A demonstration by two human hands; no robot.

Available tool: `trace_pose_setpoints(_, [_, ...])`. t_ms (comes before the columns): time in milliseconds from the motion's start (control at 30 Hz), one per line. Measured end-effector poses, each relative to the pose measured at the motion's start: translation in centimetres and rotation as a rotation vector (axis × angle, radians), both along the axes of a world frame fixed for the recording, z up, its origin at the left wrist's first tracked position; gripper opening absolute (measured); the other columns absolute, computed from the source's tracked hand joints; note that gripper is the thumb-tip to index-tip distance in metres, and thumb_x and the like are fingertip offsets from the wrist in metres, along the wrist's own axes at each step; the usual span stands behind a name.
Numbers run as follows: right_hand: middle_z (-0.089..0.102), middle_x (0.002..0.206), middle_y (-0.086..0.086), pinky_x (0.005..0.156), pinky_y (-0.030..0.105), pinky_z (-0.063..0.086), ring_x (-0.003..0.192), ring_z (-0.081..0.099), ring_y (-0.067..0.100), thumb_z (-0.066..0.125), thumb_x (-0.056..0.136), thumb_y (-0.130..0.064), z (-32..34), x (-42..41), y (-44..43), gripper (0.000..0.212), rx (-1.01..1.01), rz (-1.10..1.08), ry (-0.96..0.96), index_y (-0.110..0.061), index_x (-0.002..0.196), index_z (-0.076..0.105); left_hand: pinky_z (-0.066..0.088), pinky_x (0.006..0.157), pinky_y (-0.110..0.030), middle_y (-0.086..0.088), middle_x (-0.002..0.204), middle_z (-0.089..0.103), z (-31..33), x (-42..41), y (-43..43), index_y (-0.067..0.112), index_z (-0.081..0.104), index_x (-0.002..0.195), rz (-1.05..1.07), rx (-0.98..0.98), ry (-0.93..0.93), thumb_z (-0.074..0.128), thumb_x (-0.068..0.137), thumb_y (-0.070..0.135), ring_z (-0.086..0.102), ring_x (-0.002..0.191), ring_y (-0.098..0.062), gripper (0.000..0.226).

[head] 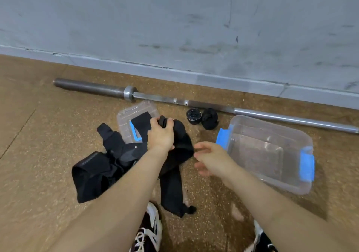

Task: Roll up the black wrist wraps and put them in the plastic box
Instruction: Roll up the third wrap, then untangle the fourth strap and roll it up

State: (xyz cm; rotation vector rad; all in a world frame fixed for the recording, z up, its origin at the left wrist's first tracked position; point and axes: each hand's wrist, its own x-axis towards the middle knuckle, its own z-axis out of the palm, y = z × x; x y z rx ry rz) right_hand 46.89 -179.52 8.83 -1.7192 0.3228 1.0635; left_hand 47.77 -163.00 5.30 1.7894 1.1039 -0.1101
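Floor (38,135), left hand (161,135) holds wrap (172,185), box (258,154) near

We saw our shoes (153,230) cut off by the bottom edge, the lid (136,110) partly hidden under black wraps (108,166), and our right hand (210,159) blurred.

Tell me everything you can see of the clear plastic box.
The plastic box is clear and rectangular with rounded corners, with a blue clip at each short end. It stands upright and lidless on the brown speckled floor, with nothing visible inside. A barbell lies just behind it. The right hand hovers near its left end, seemingly without touching it.
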Motion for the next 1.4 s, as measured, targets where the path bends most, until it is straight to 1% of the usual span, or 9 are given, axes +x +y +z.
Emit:
trace_pose_setpoints(100, [0.06, 0.108, 0.004, 0.087, 0.042, 0.056, 0.09, 0.064, 0.021, 0.052, 0.097, -0.003, -2.5, 1.3, 1.6, 0.039, 0.093, -0.108, 0.092, -0.019, 0.132, 0.053, 0.058, 0.057, -0.03, -0.009, 0.129, 0.051, -1.9, 3.2, 1.1, 0.027, 0.038, 0.135, 0.096, -0.139, -0.113, 0.05, 0.099, 0.043, 0.06, 0.104, -0.027, 0.041])
trace_pose_setpoints(233, [0.055, 0.129, 0.003, 0.088, 0.042, 0.058, 0.108, 0.061, 0.021, 0.054, 0.095, -0.001, -6.0, 2.7, 3.0, 0.052, 0.079, -0.091, 0.075, -0.026, 0.14, 0.048, 0.051, 0.101, -0.042, -0.005, 0.143, 0.047, -4.7, 5.7, 2.3, 0.029, 0.028, 0.151, 0.07, -0.244, -0.192, 0.049, 0.098, 0.023, 0.055, 0.124, -0.027, 0.058])
trace_pose_setpoints(433, [0.048, 0.131, -0.008, 0.08, 0.027, 0.047, 0.104, 0.048, 0.012, 0.051, 0.092, 0.005, -9.1, 2.8, 4.2, 0.072, 0.022, 0.044, -0.084, -0.035, 0.149, 0.033, 0.045, 0.107, -0.037, 0.0, 0.127, 0.06, -6.1, 0.2, 3.7, 0.023, 0.059, 0.131, -0.298, 0.182, -0.029, 0.059, 0.081, -0.001, 0.055, 0.121, -0.021, 0.056])
trace_pose_setpoints(600, [0.048, 0.139, -0.002, 0.096, 0.041, 0.049, 0.12, 0.051, 0.021, 0.055, 0.087, 0.006, -10.9, 1.7, 5.6, 0.088, 0.027, 0.089, -0.027, -0.039, 0.153, 0.018, 0.036, 0.111, -0.048, -0.005, 0.159, 0.028, -9.3, -6.6, 4.8, 0.033, 0.034, 0.151, -0.669, 0.325, 0.285, 0.07, 0.075, 0.026, 0.026, 0.145, -0.029, 0.084])
trace_pose_setpoints(833, [0.053, 0.14, -0.004, 0.1, 0.029, 0.044, 0.127, 0.052, 0.02, 0.073, 0.087, -0.016, -11.2, 1.3, 5.4, 0.075, -0.045, 0.197, 0.034, -0.03, 0.151, 0.036, 0.049, 0.075, -0.038, -0.008, 0.105, 0.071, -8.7, -7.5, 5.7, 0.021, 0.062, 0.12, -0.676, 0.582, 0.376, 0.057, 0.088, 0.022, 0.064, 0.099, -0.033, 0.033])
trace_pose_setpoints(967, [0.069, 0.098, -0.006, 0.066, 0.017, 0.046, 0.086, 0.062, 0.006, 0.063, 0.095, -0.024, -10.5, 0.8, 6.0, 0.024, 0.004, -0.02, 0.045, -0.018, 0.118, 0.069, 0.041, 0.062, -0.032, -0.003, 0.066, 0.064, -7.4, -9.2, 6.1, 0.012, 0.061, 0.067, -0.391, -0.036, 0.445, 0.056, 0.073, 0.016, 0.058, 0.067, -0.025, 0.009])
trace_pose_setpoints(1067, [0.068, 0.097, 0.001, 0.077, 0.027, 0.051, 0.087, 0.061, 0.013, 0.054, 0.1, -0.02, -10.2, 1.2, 5.3, 0.013, -0.047, -0.259, -0.015, -0.02, 0.098, 0.067, 0.048, 0.068, -0.032, -0.002, 0.068, 0.068, -6.3, -9.9, 5.9, 0.017, 0.072, 0.061, -0.315, -0.47, 0.396, 0.065, 0.07, 0.009, 0.062, 0.07, -0.021, 0.014])
trace_pose_setpoints(1200, [0.065, 0.115, 0.007, 0.101, 0.049, 0.049, 0.108, 0.06, 0.028, 0.042, 0.099, -0.015, -8.5, 2.1, 4.9, 0.027, -0.102, -0.324, -0.049, -0.023, 0.109, 0.065, 0.05, 0.081, -0.023, 0.006, 0.083, 0.072, -6.9, -10.6, 6.3, 0.024, 0.074, 0.087, -0.634, -0.301, 0.379, 0.076, 0.081, 0.011, 0.065, 0.084, -0.011, 0.014])
trace_pose_setpoints(1400, [0.061, 0.121, 0.001, 0.104, 0.042, 0.047, 0.115, 0.056, 0.022, 0.043, 0.094, -0.003, -3.9, 3.1, 3.9, 0.04, -0.1, -0.221, -0.282, -0.026, 0.116, 0.068, 0.055, 0.086, -0.039, -0.005, 0.094, 0.075, -6.6, -12.1, 9.5, 0.014, 0.07, 0.095, -0.422, 0.088, 0.227, 0.07, 0.091, 0.032, 0.07, 0.091, -0.023, 0.019])
